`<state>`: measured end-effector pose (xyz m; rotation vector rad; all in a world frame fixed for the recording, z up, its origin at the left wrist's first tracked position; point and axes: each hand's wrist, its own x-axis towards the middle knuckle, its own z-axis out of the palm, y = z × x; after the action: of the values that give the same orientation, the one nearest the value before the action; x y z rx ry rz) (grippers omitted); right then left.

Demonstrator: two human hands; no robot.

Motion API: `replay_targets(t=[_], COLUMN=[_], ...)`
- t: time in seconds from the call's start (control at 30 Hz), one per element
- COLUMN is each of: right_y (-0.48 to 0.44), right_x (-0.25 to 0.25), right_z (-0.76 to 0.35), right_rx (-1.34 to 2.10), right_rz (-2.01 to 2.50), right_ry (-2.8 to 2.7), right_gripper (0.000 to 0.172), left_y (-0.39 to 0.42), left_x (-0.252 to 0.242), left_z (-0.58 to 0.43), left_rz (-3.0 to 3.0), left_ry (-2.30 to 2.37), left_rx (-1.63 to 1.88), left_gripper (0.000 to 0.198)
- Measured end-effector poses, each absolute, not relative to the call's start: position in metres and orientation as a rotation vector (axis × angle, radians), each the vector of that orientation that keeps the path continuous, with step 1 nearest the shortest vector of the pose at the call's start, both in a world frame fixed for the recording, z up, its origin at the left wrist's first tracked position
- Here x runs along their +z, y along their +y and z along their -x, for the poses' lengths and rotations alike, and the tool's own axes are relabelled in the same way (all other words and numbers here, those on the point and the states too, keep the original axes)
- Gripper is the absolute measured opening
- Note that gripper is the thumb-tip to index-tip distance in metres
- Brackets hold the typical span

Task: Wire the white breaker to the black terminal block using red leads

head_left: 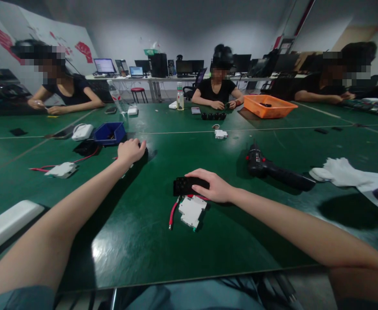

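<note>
On the green tabletop, my right hand is closed over a black rectangular block that lies flat, thumb along its near side. Just in front of the block, close to my fingers, is a white miniature circuit breaker with a red wire ending in a metal tip. My left hand reaches farther out and curls over a dark thing whose shape is mostly hidden. Beside that hand stands a blue bin. Another white breaker with red wires lies to its left.
A black cordless screwdriver and white gloves lie at right. A long white case is at left. Farther back are an orange basket, a white breaker, bottles and several people seated around the table.
</note>
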<state>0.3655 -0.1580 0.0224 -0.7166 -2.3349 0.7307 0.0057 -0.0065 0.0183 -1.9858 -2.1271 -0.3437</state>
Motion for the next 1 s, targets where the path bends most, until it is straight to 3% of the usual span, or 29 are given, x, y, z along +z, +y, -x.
replay_targets(t=[0.13,0.37,0.63,0.83,1.0], right_y=[-0.157,-0.15,-0.149,-0.15,-0.15], right_x=[0.021,0.01,0.008,0.009,0.01], right_z=[-0.366,-0.366,-0.366,-0.366,-0.366], right_rx=[0.772,0.78,0.735,0.674,0.674], right_rz=[0.785,0.793,0.812,0.815,0.838], right_ry=[-2.273,-2.124,-2.12,-2.164,-2.183], right_gripper=[0.048,0.037,0.034,0.034,0.035], left_y=[-0.007,-0.013,-0.038,-0.106,-0.131], left_x=[0.017,0.025,0.059,0.028,-0.005], left_z=[-0.005,-0.009,0.015,0.048,0.062], left_rz=[1.971,1.998,2.119,2.199,2.313], left_ry=[-2.121,-2.032,-1.952,-1.863,-1.822], left_rx=[-0.367,-0.325,-0.136,-0.092,-0.329], left_gripper=[0.072,0.075,0.058,0.055,0.058])
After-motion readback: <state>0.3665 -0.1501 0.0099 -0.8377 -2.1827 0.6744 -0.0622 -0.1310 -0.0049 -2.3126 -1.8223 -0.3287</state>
